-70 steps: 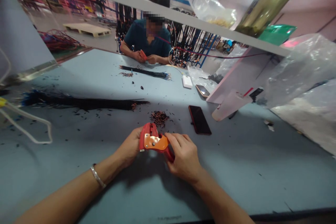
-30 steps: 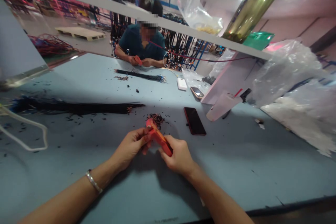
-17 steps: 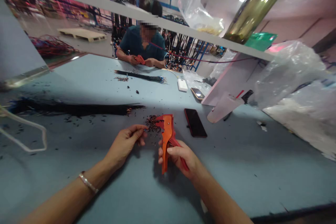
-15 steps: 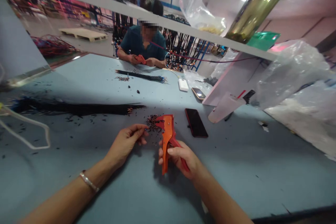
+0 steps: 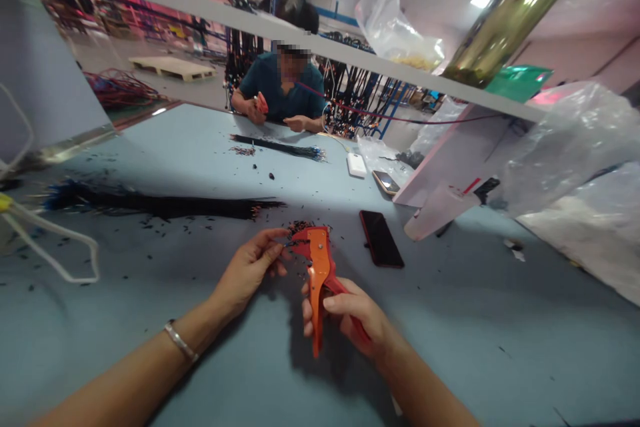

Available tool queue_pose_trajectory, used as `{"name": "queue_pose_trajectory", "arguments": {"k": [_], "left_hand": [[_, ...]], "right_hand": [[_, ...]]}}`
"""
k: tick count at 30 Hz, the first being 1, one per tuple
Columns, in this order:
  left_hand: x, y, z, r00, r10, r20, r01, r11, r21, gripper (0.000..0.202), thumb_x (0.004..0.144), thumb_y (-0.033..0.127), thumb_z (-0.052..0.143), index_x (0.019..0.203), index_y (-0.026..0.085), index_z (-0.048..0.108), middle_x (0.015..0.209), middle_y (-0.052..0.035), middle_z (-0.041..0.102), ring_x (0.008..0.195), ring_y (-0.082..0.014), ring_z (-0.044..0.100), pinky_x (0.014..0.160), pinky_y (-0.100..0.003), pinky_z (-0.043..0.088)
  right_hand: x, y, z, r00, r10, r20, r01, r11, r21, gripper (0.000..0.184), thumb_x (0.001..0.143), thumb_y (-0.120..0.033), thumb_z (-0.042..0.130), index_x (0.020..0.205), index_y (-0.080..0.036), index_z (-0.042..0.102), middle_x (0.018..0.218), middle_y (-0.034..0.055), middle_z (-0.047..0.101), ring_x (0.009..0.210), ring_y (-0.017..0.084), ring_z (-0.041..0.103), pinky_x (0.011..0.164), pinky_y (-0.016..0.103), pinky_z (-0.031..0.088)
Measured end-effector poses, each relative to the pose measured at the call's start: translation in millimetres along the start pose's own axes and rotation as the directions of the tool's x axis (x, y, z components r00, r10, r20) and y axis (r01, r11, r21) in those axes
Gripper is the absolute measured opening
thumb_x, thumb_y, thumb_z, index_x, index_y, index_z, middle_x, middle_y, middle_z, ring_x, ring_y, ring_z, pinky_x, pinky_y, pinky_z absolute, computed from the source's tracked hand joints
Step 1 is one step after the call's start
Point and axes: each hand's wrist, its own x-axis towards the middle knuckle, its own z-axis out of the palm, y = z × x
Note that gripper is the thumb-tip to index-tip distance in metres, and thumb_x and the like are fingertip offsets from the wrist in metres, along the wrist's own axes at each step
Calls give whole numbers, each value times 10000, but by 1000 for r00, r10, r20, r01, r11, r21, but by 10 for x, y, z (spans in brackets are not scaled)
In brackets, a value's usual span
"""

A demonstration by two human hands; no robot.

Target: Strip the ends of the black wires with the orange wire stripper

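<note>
Head view: right hand (image 5: 350, 320) is closed round the handles of the orange wire stripper (image 5: 319, 273), upright above the blue table (image 5: 450, 320); left hand (image 5: 253, 267) pinches at its head; rigid, light, best gripped by its handles

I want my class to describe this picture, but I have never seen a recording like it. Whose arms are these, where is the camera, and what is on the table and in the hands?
There is no machine here: the camera sits on a person's head, looking forward and down, so the two bare arms are their own. The right hand holds an orange and red hand tool by its handles. The left hand pinches something small at the tool's head; it is too small to identify. On the blue table lie a long bundle of black wires, a dark phone and scattered wire scraps. Across the table, another person holds a similar red tool.
</note>
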Motion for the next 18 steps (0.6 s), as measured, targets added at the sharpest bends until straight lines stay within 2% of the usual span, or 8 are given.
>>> {"name": "queue_pose_trajectory", "arguments": {"k": [12,18], "left_hand": [[9,-13,-14,996,70,62,-74,995,61,356,871,365,544,1176,182,544,759,8,644,597,-116,580,582,-248,400],[1,-25,-12,995,82,64,-85,995,58,337,868,363,555,1147,174,559,732,5,653,598,-119,571,571,-242,389]], "right_hand": [[-21,-38,37,1000,4,-8,-4,999,-52,360,682,-297,664,977,-99,604,788,71,660,632,193,666,531,273,511],[-36,-41,63,1000,-2,-27,0,995,-97,336,707,-361,681,916,-116,587,711,41,621,541,164,612,420,238,465]]}}
